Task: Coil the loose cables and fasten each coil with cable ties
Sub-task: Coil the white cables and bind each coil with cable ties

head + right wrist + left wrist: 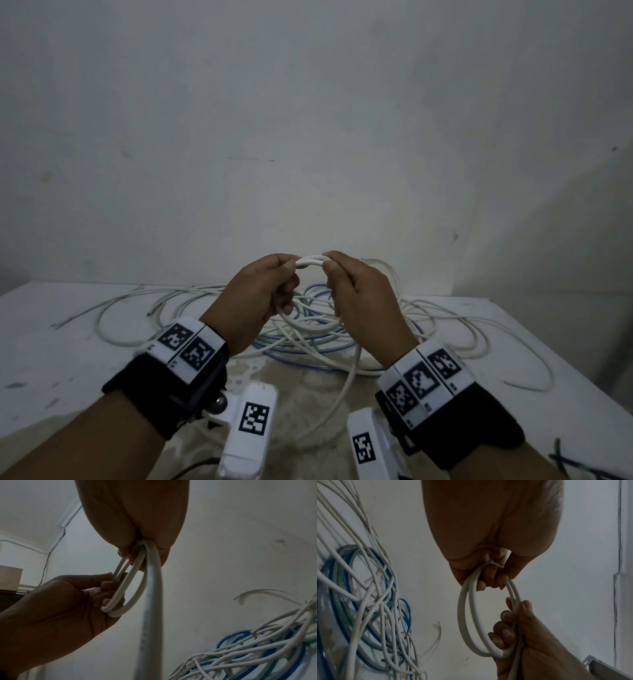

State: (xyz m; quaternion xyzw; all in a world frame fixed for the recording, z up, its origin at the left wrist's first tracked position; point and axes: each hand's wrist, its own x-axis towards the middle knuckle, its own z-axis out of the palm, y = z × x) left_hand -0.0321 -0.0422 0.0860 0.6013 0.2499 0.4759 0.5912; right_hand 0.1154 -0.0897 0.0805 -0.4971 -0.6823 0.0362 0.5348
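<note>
Nearest the head camera, two black wrist straps carrying white blocks printed with black square markers (191,346), one on each forearm; below them, white camera housings (251,426) bearing the same markers, hanging over the tabletop.

Just beyond, held above the table between both hands, a small coil of round white cable (471,615), wound in roughly two loops; left hand (260,294) gripping the coil's left side, fingers curled through the loops and thumb pressing on top (80,595); right hand (359,298) gripping the opposite side, fingers (506,616) curled round the strands and thumb lying along them; hands close together, thumbs nearly meeting over a short visible arc of cable (310,262).

Trailing down from the right hand's grasp, a single white strand (150,615) of the same cable, running toward the table.

Lying beyond and beneath the hands, on the white, stained tabletop (68,359), a loose tangle of thin white, blue and pale green cables (308,339), loops overlapping and spreading outward to both sides; several cut ends poking free at the tangle's edges (437,625).

Farthest back, a plain whitish wall (308,120) standing directly behind the table.
</note>
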